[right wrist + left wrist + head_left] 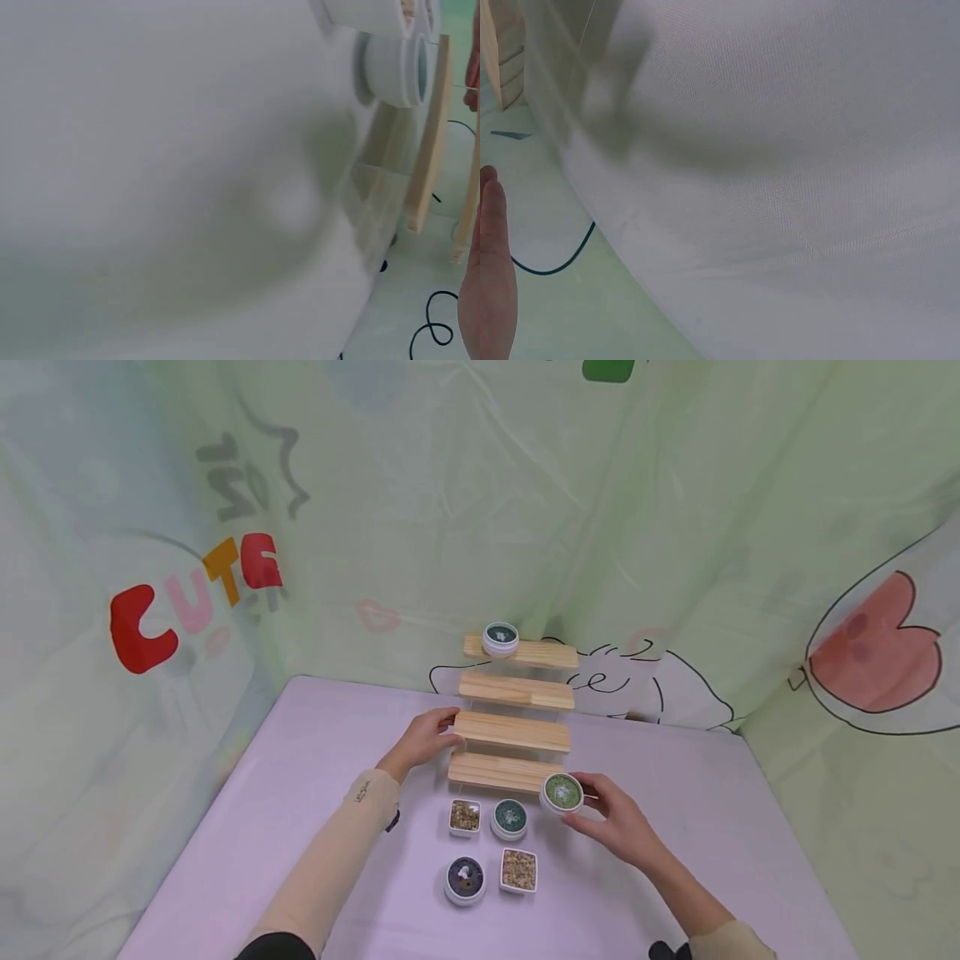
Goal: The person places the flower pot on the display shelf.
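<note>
Right hand (pixel 621 821), lower centre: pinches green-topped pot (pixel 562 792) by sides, presumably against spilling. Left hand (pixel 422 743), mid-frame: loosely extended, beside tiered stand (pixel 516 691), apparently for steadying.

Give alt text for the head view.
The right hand holds a white pot by the right end of the lowest shelf of a four-tier stand; the left hand is at the stand's left side. A second pot sits on the top shelf; two round pots and two square pots stand on the table in front.
</note>
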A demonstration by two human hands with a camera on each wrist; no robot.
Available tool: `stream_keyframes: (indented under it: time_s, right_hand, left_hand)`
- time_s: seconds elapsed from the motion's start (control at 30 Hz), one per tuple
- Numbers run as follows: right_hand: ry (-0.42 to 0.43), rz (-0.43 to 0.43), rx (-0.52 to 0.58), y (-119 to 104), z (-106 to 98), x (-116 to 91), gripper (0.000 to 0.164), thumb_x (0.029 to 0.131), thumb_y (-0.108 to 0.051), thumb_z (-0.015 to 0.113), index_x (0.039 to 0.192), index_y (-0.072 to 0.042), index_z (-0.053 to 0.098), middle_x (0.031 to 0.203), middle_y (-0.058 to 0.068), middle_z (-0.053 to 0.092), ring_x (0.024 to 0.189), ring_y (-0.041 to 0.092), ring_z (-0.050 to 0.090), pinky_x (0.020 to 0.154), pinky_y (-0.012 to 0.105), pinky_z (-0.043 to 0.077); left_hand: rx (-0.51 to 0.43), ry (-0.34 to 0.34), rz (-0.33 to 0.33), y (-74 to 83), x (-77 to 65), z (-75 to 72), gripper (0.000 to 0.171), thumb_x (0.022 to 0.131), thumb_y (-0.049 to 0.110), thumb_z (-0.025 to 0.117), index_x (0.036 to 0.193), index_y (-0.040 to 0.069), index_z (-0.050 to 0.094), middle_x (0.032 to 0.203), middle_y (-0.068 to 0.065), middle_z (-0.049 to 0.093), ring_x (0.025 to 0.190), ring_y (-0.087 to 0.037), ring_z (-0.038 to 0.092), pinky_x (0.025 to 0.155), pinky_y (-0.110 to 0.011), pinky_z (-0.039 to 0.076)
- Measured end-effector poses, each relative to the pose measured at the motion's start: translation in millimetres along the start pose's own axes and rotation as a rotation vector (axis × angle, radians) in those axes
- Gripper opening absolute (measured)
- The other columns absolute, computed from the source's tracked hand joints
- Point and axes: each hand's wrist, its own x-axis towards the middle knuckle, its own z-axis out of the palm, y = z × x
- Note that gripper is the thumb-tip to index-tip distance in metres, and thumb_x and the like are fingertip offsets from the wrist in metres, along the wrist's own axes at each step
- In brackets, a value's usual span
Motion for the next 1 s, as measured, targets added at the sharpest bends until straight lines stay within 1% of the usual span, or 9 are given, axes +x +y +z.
stream_keyframes:
  time_s: [0.13, 0.33, 0.5, 0.67, 0.8, 1.0]
  right_hand:
    - [0.028, 0.026, -0.011, -5.5, -4.2, 11.5, 0.063, 0.081, -0.017, 0.082, 0.133, 0.001, 0.051, 0.129, 0.015, 0.057, 0.118, 0.029, 0.056, 0.1, 0.035, 0.05]
    - [0.069, 0.081, -0.019, -17.0, -11.9, 30.6, 0.068, 0.084, -0.027, 0.079, 0.138, 0.0, 0.046, 0.133, 0.017, 0.054, 0.121, 0.03, 0.053, 0.102, 0.036, 0.048]
    - [0.109, 0.129, 0.007, -26.3, -20.0, 51.2, 0.071, 0.085, -0.029, 0.078, 0.14, 0.0, 0.044, 0.132, 0.016, 0.053, 0.121, 0.028, 0.052, 0.104, 0.035, 0.047]
    - [0.145, 0.198, 0.02, -36.0, -32.4, 70.3, 0.076, 0.087, -0.037, 0.075, 0.144, 0.0, 0.04, 0.133, 0.017, 0.051, 0.124, 0.029, 0.05, 0.106, 0.039, 0.045]
    - [0.166, 0.229, 0.049, -42.5, -40.7, 83.2, 0.076, 0.089, -0.037, 0.073, 0.145, 0.0, 0.038, 0.136, 0.02, 0.049, 0.126, 0.031, 0.048, 0.109, 0.044, 0.043]
    - [0.181, 0.25, 0.074, -49.7, -44.7, 103.5, 0.079, 0.089, -0.038, 0.072, 0.147, 0.0, 0.035, 0.138, 0.019, 0.047, 0.127, 0.032, 0.047, 0.109, 0.044, 0.044]
  left_hand:
    - [0.006, 0.001, 0.008, -0.4, 0.2, 0.7, 0.063, 0.091, 0.017, 0.071, 0.144, -0.002, 0.044, 0.14, -0.018, 0.053, 0.127, -0.029, 0.052, 0.108, -0.035, 0.045]
    - [0.005, 0.004, 0.024, -0.8, 0.3, -0.2, 0.062, 0.091, 0.017, 0.071, 0.144, -0.003, 0.044, 0.14, -0.019, 0.052, 0.127, -0.029, 0.053, 0.107, -0.035, 0.046]
    - [0.004, 0.005, 0.02, -1.4, 0.8, 0.7, 0.063, 0.091, 0.017, 0.071, 0.144, -0.003, 0.044, 0.139, -0.019, 0.053, 0.126, -0.029, 0.053, 0.107, -0.035, 0.046]
    - [0.007, -0.002, 0.001, 0.5, 0.1, 1.5, 0.063, 0.09, 0.017, 0.072, 0.144, -0.001, 0.044, 0.14, -0.018, 0.052, 0.127, -0.028, 0.052, 0.108, -0.035, 0.045]
    - [0.015, -0.007, 0.008, 1.6, -0.3, 1.4, 0.062, 0.091, 0.017, 0.071, 0.144, -0.002, 0.045, 0.14, -0.018, 0.053, 0.127, -0.029, 0.052, 0.107, -0.035, 0.045]
    - [0.007, -0.004, -0.001, 2.5, -0.6, 0.4, 0.063, 0.091, 0.017, 0.072, 0.144, -0.001, 0.044, 0.14, -0.018, 0.052, 0.128, -0.029, 0.052, 0.108, -0.036, 0.045]
